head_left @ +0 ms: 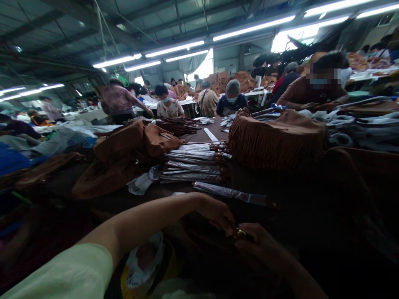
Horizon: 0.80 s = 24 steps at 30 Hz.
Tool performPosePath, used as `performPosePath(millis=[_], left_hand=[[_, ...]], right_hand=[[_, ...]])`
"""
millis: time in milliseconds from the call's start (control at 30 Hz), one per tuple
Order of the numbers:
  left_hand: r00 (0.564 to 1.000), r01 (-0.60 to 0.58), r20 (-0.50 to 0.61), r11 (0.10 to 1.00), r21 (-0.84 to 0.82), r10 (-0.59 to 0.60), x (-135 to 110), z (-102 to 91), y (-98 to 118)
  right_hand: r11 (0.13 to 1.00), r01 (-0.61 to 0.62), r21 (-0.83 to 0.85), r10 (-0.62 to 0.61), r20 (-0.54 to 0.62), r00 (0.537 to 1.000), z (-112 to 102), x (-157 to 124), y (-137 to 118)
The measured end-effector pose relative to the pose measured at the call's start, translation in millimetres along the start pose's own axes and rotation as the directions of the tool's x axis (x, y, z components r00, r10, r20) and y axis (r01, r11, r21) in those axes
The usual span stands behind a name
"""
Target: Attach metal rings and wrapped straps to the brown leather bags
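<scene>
My left hand [220, 215] and my right hand [257, 241] meet in front of me, low over dark material. Both have their fingers closed on a small gold-coloured metal fitting [240, 233], perhaps a ring or clasp; its exact kind and what it is attached to are lost in the dark. Just beyond my hands lies a single strap in clear plastic wrapping [230, 192]. Farther off, a stack of similar wrapped straps [195, 162] rests on the dark table.
A brown fringed bag [277, 139] stands at right beyond my hands. More brown bags [134, 143] are heaped at left. Below my left arm is a white plastic bag [145, 265]. Co-workers sit across the table, including a person in dark blue [231, 104].
</scene>
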<state>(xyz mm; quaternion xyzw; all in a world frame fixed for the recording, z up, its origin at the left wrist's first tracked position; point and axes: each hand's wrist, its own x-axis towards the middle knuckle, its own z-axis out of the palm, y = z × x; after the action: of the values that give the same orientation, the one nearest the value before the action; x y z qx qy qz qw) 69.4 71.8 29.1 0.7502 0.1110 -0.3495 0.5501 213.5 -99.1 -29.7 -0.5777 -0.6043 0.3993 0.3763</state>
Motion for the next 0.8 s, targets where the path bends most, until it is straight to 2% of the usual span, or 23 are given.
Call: performPosePath(millis=[67, 100, 167, 233, 267, 300, 367, 433, 500, 567, 600, 667, 733, 800], left_hand=[[0.998, -0.022, -0.054, 0.998, -0.056, 0.019, 4.6, 1.3, -4.0], [0.993, -0.018, -0.116, 0.999, -0.04, 0.014, 5.8, 4.3, -2.1], [0.958, 0.079, -0.284, 0.99, 0.113, -0.044, 5.8, 14.9, 9.1], [0.882, 0.278, -0.463, 0.887, 0.368, -0.084, 3.4, 29.9, 27.2], [0.846, 0.373, -0.528, 0.795, 0.479, -0.078, 1.7, 37.9, 36.8], [0.831, 0.422, -0.553, 0.712, 0.562, -0.056, -0.1, 45.2, 45.8], [0.847, 0.426, -0.532, 0.615, 0.663, -0.013, -3.6, 55.2, 57.9], [0.87, 0.374, -0.492, 0.625, 0.685, 0.019, -6.5, 56.0, 58.6], [0.904, 0.258, -0.425, 0.744, 0.616, 0.038, -7.9, 48.7, 46.9], [0.952, 0.078, -0.297, 0.884, 0.461, 0.071, -7.6, 38.2, 27.9], [0.966, -0.009, -0.233, 0.92, 0.392, 0.108, -6.9, 33.4, 18.1], [0.964, -0.127, -0.174, 0.924, 0.362, 0.201, -5.3, 26.9, 3.8], [0.944, -0.125, -0.217, 0.878, 0.462, 0.248, -4.1, 26.1, 0.7], [0.934, 0.022, -0.305, 0.823, 0.567, 0.185, -3.5, 31.4, 9.5]], right_hand=[[0.997, -0.049, 0.065, 0.046, 0.049, 0.998, -1.6, 2.6, -1.2], [0.992, -0.077, 0.098, 0.072, 0.053, 0.996, -2.4, 4.8, -1.7], [0.983, -0.115, 0.142, 0.112, 0.031, 0.993, -2.9, 10.0, -1.9], [0.979, -0.128, 0.158, 0.131, -0.009, 0.991, -2.1, 14.6, -0.8], [0.979, -0.126, 0.162, 0.13, -0.013, 0.991, -1.5, 16.1, 0.1], [0.977, -0.124, 0.174, 0.126, -0.005, 0.992, -1.1, 16.8, 1.1], [0.969, -0.121, 0.214, 0.117, 0.028, 0.993, -1.6, 15.5, 3.1], [0.962, -0.115, 0.247, 0.107, 0.046, 0.993, -4.2, 11.1, 3.7], [0.961, -0.1, 0.257, 0.09, 0.049, 0.995, -8.3, 4.8, 2.1], [0.963, -0.074, 0.26, 0.057, 0.072, 0.996, -12.0, -1.2, -1.1], [0.962, -0.065, 0.266, 0.041, 0.096, 0.995, -13.4, -3.5, -2.7], [0.96, -0.059, 0.273, 0.023, 0.13, 0.991, -15.0, -5.6, -4.5], [0.962, -0.067, 0.263, 0.037, 0.118, 0.992, -14.9, -3.9, -3.7], [0.967, -0.08, 0.241, 0.06, 0.089, 0.994, -12.7, 1.0, -0.7]])
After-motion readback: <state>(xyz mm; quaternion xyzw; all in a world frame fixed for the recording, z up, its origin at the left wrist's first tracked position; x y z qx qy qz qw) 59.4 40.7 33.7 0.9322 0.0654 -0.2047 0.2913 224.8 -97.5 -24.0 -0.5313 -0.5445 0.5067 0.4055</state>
